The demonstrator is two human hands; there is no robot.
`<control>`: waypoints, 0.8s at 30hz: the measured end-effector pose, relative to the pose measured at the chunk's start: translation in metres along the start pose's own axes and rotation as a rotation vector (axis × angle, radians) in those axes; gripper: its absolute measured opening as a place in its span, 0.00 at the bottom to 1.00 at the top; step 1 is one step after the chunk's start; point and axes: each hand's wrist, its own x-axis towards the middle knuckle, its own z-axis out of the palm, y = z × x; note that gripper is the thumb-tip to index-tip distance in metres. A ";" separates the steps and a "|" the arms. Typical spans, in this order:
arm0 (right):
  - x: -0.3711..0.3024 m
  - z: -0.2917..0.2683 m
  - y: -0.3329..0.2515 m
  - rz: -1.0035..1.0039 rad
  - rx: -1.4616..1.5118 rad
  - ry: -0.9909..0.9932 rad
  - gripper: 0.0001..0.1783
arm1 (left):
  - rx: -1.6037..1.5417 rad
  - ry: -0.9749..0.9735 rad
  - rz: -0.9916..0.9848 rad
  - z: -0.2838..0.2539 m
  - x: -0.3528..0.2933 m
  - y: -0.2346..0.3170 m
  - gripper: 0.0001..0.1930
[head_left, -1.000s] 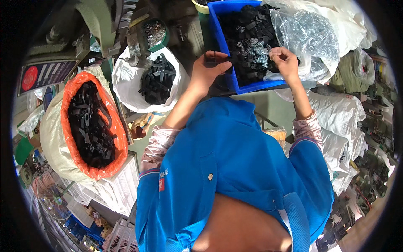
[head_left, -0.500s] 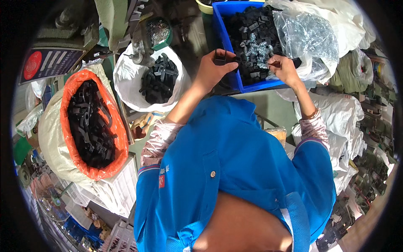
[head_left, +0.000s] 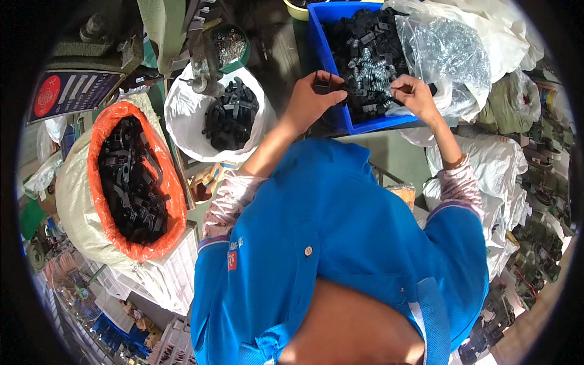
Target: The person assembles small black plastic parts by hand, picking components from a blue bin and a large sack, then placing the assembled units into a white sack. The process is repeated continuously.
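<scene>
My left hand (head_left: pixel 309 102) is closed on a small black plastic part (head_left: pixel 322 87), held at the left wall of a blue bin (head_left: pixel 331 56). Above the bin's right side, my right hand (head_left: pixel 418 101) is pinched, thumb against fingers; whatever lies between the fingertips is too small to make out. Inside the bin are many black plastic parts (head_left: pixel 364 29), with a heap of shiny coil springs (head_left: pixel 371 72) on top of them. A clear plastic bag of springs (head_left: pixel 447 52) rests over the bin's right edge, just beyond my right hand.
Left of my left forearm stands a white-lined container (head_left: pixel 182 131) with black parts. Further left is a sack with an orange liner (head_left: pixel 97 182), also holding black parts. A green tub (head_left: pixel 243 59) of small metal pieces sits behind. White sacks (head_left: pixel 486 161) are piled at right.
My right hand has shifted slightly to the right and its fingers have curled a little more. The left hand stays almost in place with the black plastic part.
</scene>
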 end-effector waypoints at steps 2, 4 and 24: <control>0.001 0.009 0.007 -0.014 0.412 0.147 0.01 | 0.010 -0.010 0.027 0.000 -0.001 -0.001 0.13; 0.002 0.007 0.004 0.029 0.279 0.174 0.02 | 0.056 0.007 0.053 0.000 -0.005 -0.007 0.13; -0.004 0.032 -0.043 0.098 1.334 -0.130 0.06 | -0.323 -0.168 -0.138 0.025 0.014 0.005 0.14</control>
